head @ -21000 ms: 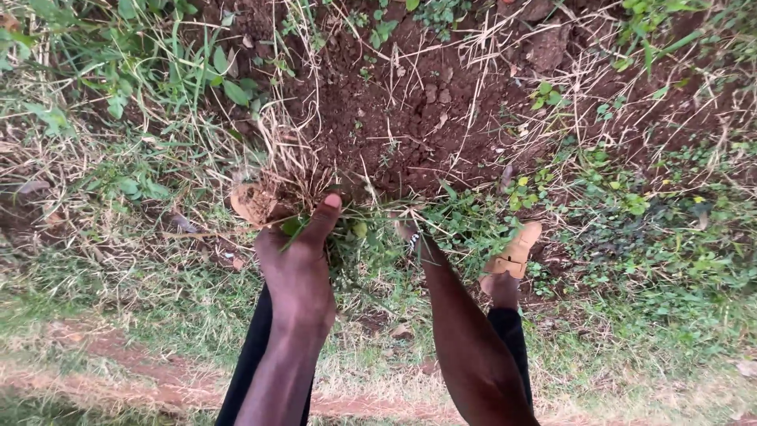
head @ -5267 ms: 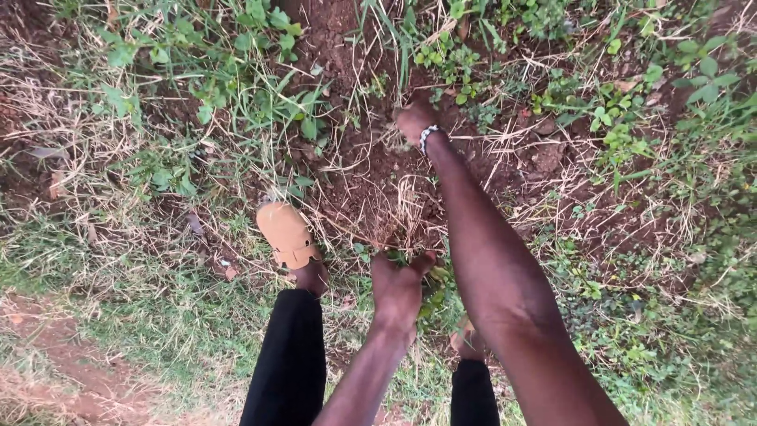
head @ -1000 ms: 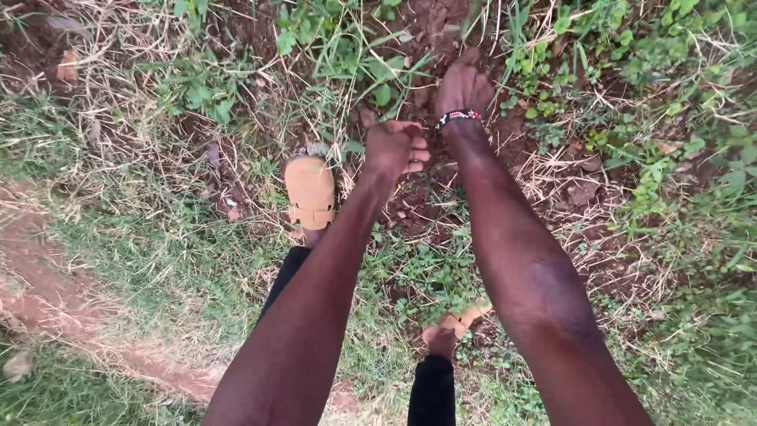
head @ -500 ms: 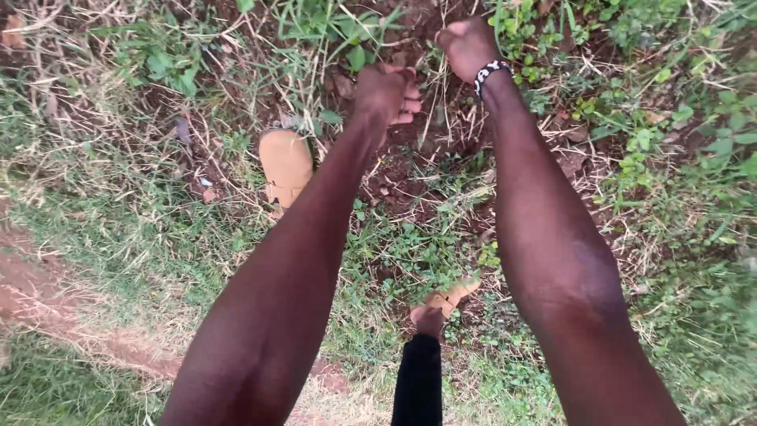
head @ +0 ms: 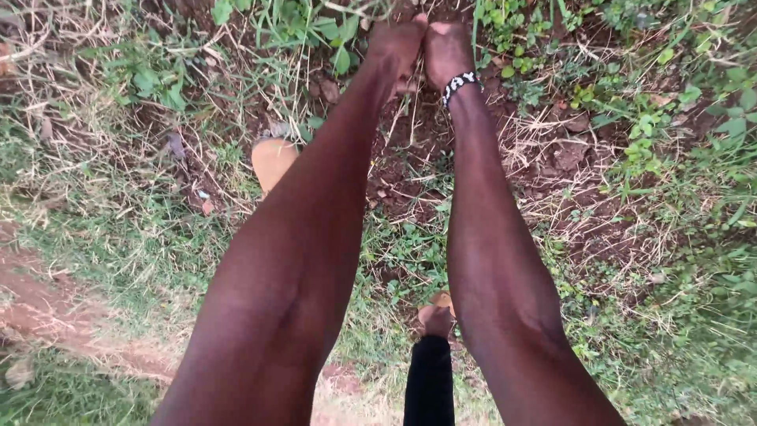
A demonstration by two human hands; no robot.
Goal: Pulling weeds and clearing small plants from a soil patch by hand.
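Both hands down in the weeds at the top edge of the dirt patch

Left hand [head: 397, 43] and right hand [head: 446, 49] touch, fingers curled around thin dry grass stalks [head: 359, 9] by the green leafy weeds [head: 315, 28]. Probably light, floppy, snaps easily; grab low near the reddish-brown soil [head: 410, 158].

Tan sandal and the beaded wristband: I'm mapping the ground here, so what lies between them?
In the head view, the left forearm crosses between the tan sandal and the beaded wristband; beyond it lies bare reddish soil with dry straw.

No packages, labels, signs or screens are in view.
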